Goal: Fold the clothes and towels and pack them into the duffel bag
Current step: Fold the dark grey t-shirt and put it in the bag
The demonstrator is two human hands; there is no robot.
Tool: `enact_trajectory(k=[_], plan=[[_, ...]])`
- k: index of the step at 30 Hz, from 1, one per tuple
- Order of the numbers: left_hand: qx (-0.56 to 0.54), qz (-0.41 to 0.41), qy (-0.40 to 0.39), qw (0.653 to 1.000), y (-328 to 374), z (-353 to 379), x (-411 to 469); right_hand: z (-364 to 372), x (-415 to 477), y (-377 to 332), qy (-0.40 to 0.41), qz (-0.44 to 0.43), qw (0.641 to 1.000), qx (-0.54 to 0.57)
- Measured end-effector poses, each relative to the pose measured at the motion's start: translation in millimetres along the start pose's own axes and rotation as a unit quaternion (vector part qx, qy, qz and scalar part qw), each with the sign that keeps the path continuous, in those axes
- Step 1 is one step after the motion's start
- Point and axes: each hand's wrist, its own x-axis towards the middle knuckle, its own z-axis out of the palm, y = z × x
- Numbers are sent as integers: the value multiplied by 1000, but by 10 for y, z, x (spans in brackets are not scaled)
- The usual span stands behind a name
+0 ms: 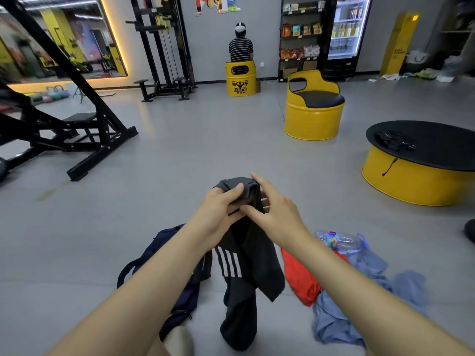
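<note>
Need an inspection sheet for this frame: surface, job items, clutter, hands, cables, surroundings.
Surface: grey gym floor; the job's things lie on it.
Job's things: black garment with white stripes, held up in both hands; navy duffel bag on the floor at left; red cloth and blue cloth heaped unfolded at right.
Clutter: plastic water bottle lying by the heap.
Hands: left hand grips the garment's top; right hand pinches it, thumb in front, fingers behind.
Cables: white lead at a far wall socket; black cord hanging off the round table.
Surroundings: yellow drum seat, weight machine, a seated person, snack shelves, drinks fridge.
</note>
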Motion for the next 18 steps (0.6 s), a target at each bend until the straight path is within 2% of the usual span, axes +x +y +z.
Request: enact_trajectory(k=[3,5,7,8,10,12,14,18], plan=[[33,-2,-14,999,64,-18,-61,40,38,-24,28,-25,999,-28],[198,63,30,978,110,-73,-81,53,74,-27,23,-39,998,-50],[407,191,122,885,122,-160,-104,45,128,-25,17,-40,998,-47],[465,246,139,839,122,-186,-121,32,159,-33,12,-43,998,-33],[531,302,109,784,108,-217,-122,-16,204,-89,-21,-47,999,1],[583,322,79,741,120,-246,-67,-71,232,-158,-61,-58,996,13],[601,331,71,724,160,-262,-22,-121,242,-213,-78,-67,995,12],[576,344,80,737,238,-252,-23,-211,246,-261,-64,-83,994,8]])
